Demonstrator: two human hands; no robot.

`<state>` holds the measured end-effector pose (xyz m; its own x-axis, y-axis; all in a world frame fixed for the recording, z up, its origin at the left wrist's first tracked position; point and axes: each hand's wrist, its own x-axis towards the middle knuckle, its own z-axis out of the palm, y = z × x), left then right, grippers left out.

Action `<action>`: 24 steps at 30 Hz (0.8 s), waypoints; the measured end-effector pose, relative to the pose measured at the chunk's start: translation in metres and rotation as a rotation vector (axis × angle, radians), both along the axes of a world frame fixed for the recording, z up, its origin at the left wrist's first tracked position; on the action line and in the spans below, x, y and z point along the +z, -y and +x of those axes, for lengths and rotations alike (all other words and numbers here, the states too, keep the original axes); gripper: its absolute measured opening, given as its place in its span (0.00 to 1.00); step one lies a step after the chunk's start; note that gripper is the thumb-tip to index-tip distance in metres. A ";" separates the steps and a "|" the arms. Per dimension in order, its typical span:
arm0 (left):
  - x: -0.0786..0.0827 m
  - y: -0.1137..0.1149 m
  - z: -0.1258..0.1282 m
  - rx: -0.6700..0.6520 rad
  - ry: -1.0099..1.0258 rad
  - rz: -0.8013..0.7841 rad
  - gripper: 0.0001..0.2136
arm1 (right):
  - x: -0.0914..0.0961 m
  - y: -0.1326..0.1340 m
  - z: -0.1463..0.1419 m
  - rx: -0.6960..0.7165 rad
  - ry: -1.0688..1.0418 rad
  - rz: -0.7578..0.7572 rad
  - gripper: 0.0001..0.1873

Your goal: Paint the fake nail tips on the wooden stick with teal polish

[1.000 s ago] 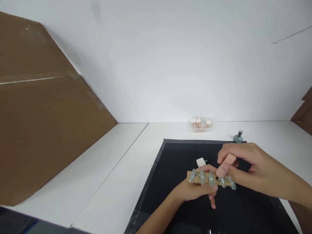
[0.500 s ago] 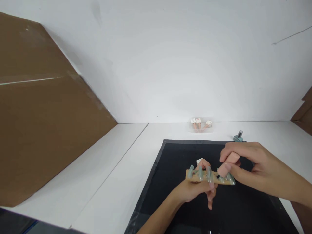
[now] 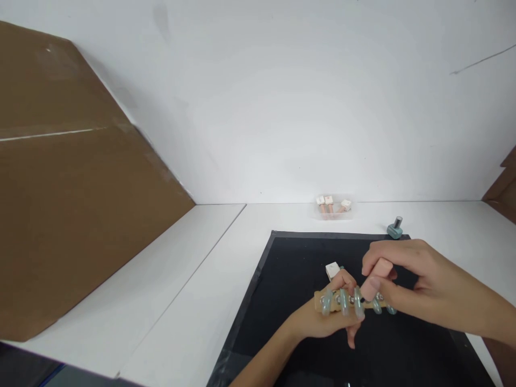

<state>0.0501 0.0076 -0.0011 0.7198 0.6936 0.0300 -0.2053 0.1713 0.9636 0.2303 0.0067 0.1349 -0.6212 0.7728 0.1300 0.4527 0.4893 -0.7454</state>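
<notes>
Head view: tan strip (image 3: 318, 302), five glossy green tips (image 3: 344, 302), gripped by my left hand (image 3: 316, 321). Pink handle (image 3: 376, 279), pinched in my right hand (image 3: 421, 285), overlaps; white block (image 3: 332, 270) behind.

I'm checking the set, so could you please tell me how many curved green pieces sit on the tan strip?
5 green pieces visible: three left of the lower end of the pink handle, two right of it. The right hand may hide more.
</notes>
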 end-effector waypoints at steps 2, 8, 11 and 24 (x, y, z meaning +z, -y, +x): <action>0.003 -0.001 0.001 0.000 -0.005 -0.005 0.20 | 0.002 -0.001 0.000 0.044 0.003 -0.026 0.10; 0.008 -0.004 0.002 0.023 -0.054 -0.049 0.22 | 0.002 -0.008 0.003 0.169 0.022 -0.075 0.10; 0.011 -0.003 0.001 0.037 -0.078 -0.027 0.21 | 0.000 -0.008 0.004 0.206 0.016 -0.068 0.09; 0.009 0.006 -0.001 0.048 -0.017 0.011 0.20 | -0.003 -0.001 0.001 -0.020 0.046 0.029 0.10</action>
